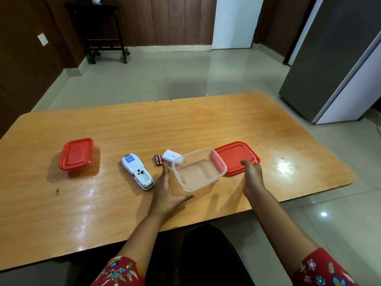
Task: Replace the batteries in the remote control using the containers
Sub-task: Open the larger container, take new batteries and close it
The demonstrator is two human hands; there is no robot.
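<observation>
A white remote control (137, 171) lies face down on the wooden table (144, 129), its battery bay uncovered. Two red-and-black batteries (158, 159) lie just right of it, beside the white battery cover (171, 155). A clear container (199, 169) stands open and looks empty. Its red lid (235, 156) lies flat behind and to the right. My left hand (168, 191) hovers open just left of the clear container, fingers spread. My right hand (252, 175) rests its fingertips on the red lid's near edge. A second container with a red lid (76, 153) stands shut at the left.
A small dark speck (58, 191) lies on the table near the left front. A grey refrigerator (329, 65) stands off the table's far right corner. A dark wooden cart (103, 32) is against the back wall.
</observation>
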